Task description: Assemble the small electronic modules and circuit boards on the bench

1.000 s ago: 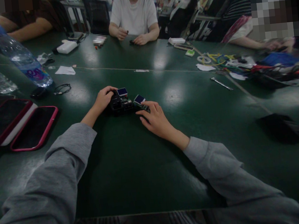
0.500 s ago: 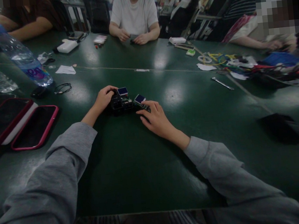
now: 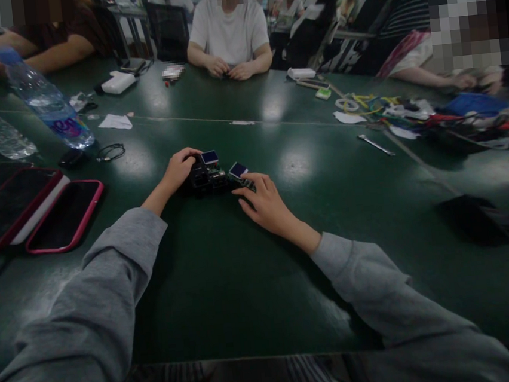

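My left hand (image 3: 179, 171) is closed round the left side of a black device (image 3: 201, 177) on the green table. A small dark screen with a white edge (image 3: 210, 157) stands on that device, with bits of green circuit board below it. Just to the right, my right hand (image 3: 262, 202) grips a small circuit board (image 3: 248, 183) between thumb and fingers. A second dark screen (image 3: 237, 170) sits at the board's far end. The board is beside the black device; whether they touch or are joined, I cannot tell.
Two phones, one in a red-pink case (image 3: 65, 216), lie at the left, near a water bottle (image 3: 50, 105) and a thin cable (image 3: 111, 152). A wrench (image 3: 375, 144) and a tangle of wires (image 3: 409, 110) are at the right. A person in white (image 3: 229, 31) sits opposite.
The view has shifted slightly, so the table items appear a little displaced. Both hands keep their hold on the device and the circuit board.
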The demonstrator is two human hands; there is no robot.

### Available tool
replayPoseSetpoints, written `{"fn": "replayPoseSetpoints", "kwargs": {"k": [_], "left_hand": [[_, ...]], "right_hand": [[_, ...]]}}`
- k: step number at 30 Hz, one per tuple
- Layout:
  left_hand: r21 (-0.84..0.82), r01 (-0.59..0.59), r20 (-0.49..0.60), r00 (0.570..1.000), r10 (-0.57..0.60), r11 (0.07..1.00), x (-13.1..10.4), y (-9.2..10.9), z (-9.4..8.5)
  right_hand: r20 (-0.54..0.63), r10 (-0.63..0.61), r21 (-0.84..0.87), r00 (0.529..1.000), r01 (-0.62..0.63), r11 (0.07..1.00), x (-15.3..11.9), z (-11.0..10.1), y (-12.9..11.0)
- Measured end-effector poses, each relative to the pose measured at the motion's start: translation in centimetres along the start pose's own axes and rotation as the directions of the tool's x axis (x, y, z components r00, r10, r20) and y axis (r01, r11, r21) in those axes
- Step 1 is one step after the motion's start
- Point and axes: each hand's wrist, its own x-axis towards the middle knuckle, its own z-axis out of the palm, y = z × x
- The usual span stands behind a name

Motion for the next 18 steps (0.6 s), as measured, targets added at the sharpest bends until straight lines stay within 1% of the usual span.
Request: {"fn": "replayPoseSetpoints", "kwargs": {"k": [5, 9, 11, 15, 18], "left_hand": [[-0.017, 0.002, 0.014, 1.000, -0.002, 1.000, -0.14, 0.17, -0.07], [-0.013, 0.006, 0.016, 1.000, -0.005, 1.000, -0.16, 0.17, -0.12], [-0.004, 0.010, 0.013, 1.000, -0.010, 1.000, -0.20, 0.23, -0.14], [0.006, 0.014, 0.016, 1.000, -0.014, 1.000, -0.24, 0.35, -0.19], [-0.010, 0.015, 0.011, 1.000, -0.015, 1.000, -0.17, 0.31, -0.16]], "right_hand": [[-0.002, -0.008, 0.020, 1.000, 0.008, 1.000, 0.04, -0.08, 0.13], [-0.040, 0.002, 0.070, 0.999, 0.001, 0.998, 0.10, -0.35, 0.14], [-0.073, 0.029, 0.085, 0.997, -0.023, 0.996, 0.09, -0.56, 0.09], [-0.136, 0.125, 0.057, 0.983, -0.119, 0.991, 0.07, -0.64, 0.22], [-0.094, 0.157, 0.066, 0.983, -0.151, 0.986, 0.11, -0.29, 0.61]]}}
